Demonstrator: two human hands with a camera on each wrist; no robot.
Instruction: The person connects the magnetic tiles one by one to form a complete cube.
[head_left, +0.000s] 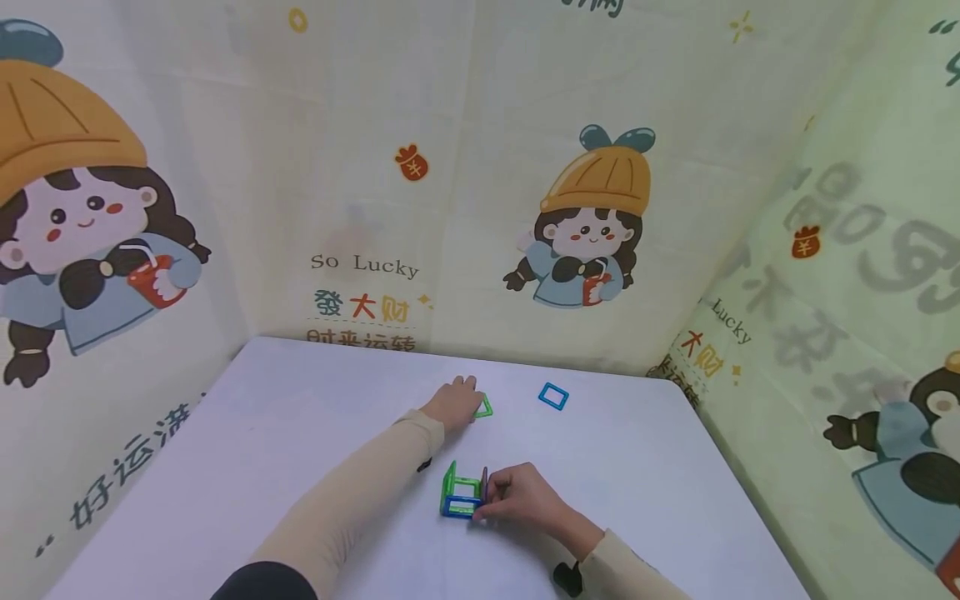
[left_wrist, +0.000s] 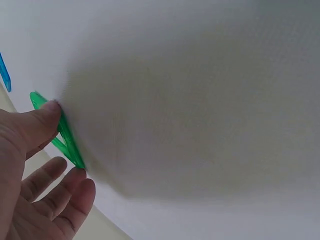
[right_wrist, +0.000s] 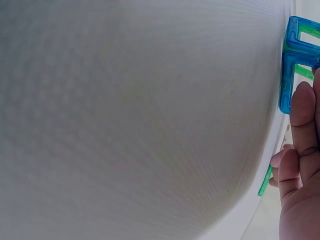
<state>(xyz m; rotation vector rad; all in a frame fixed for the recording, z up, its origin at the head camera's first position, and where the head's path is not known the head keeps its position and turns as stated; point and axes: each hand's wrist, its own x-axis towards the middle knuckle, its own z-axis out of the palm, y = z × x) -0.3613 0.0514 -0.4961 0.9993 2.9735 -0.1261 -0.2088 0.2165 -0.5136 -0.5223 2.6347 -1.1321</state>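
Beige fabric sleeves [head_left: 352, 492] come in from the near edge, the left one with a dark band [head_left: 266, 581] at the bottom of the head view. Right hand [head_left: 528, 500]: thumb and fingers bent close together, gripping the right side of a small structure of blue and green translucent plastic frames [head_left: 463, 499], low on the white tabletop [head_left: 637, 467]. Structure detail: green panel [head_left: 447, 481] upright at its left; dark purplish panel [head_left: 484, 481] upright at its right, by the fingers. Exact fingertip contact cannot be told; the right-wrist view catches only part of this hand, fingers beside the blue pieces.

Farther out, left hand [head_left: 452, 403]: thumb and fingertips nearly closed, pinching a green translucent plastic frame [left_wrist: 71, 140] by its edges; full outline hidden by the hand. Location: beyond the structure, near the far part of the table. To its right, apart from both hands, a blue four-sided plastic frame [head_left: 551, 404] lies flat.

Behind the table: cream printed cloth [head_left: 480, 167] bearing cartoon figures in orange hats [head_left: 592, 217], red pouches [head_left: 412, 162] and "So Lucky" lettering [head_left: 364, 265].
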